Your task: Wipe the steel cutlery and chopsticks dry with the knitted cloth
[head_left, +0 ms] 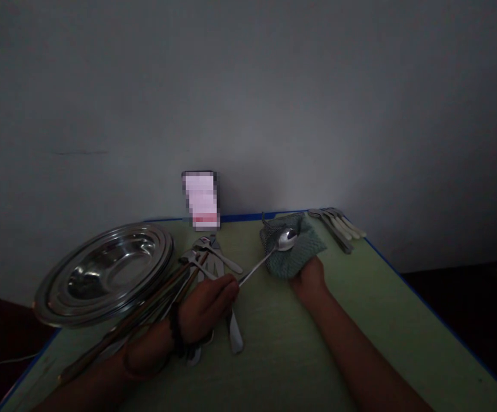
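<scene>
My left hand [208,306] is closed around the handle of a metal spoon [269,254], whose bowl rests on a teal knitted cloth [294,252]. That cloth lies over the fingers of my right hand [311,280], which grips it from underneath. Under and beside my left hand lies a pile of loose cutlery [214,269] with several spoons and long handles.
A stack of steel plates [105,274] sits at the left on the green table [360,320] with its blue edge. Several pieces of cutlery [338,226] lie in a row at the far right. A blurred small upright item [201,200] leans on the wall.
</scene>
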A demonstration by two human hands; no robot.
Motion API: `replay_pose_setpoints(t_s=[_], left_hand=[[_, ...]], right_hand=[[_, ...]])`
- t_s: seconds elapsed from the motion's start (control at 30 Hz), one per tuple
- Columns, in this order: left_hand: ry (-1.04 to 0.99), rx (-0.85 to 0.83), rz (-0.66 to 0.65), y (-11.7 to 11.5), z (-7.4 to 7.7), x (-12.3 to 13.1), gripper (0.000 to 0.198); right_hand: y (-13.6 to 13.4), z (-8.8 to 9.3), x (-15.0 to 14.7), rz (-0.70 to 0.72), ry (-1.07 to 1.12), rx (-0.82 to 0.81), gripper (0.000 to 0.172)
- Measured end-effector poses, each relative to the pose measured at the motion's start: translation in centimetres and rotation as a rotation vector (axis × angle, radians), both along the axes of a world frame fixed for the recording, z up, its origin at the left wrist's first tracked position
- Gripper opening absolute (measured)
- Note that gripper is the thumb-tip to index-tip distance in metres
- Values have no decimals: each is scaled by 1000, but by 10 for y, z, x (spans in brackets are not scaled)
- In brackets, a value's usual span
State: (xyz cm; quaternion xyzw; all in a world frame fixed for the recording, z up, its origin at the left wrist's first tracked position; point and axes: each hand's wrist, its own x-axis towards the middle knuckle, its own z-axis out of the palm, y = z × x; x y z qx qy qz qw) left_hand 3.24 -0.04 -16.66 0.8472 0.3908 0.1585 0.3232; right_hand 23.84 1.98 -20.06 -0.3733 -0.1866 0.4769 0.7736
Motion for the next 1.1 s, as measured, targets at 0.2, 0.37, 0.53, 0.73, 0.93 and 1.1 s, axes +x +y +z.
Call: replay_pose_setpoints(t_s=[0.2, 0.37, 0.53, 0.73, 0.93, 1.1], left_hand=[[-60, -27, -3, -2, 2, 0, 37], [-68, 7, 13, -2, 2, 0, 34], [44, 103, -30, 0, -3, 2, 33], [135, 146, -63, -1, -2, 3, 36], [136, 143, -87, -1, -1, 3, 37], [125, 135, -119, 3, -4, 2, 40]], right_hand=[[-1, 27, 1, 335, 233, 201, 19], [-3, 25, 3, 403, 277, 211, 29], [-8, 14, -3, 361, 123, 4, 28], [-6, 6, -7, 191, -260, -102, 35], [-1, 6, 0, 26, -482, -222, 44], [1, 5, 1, 28, -412, -366, 49]])
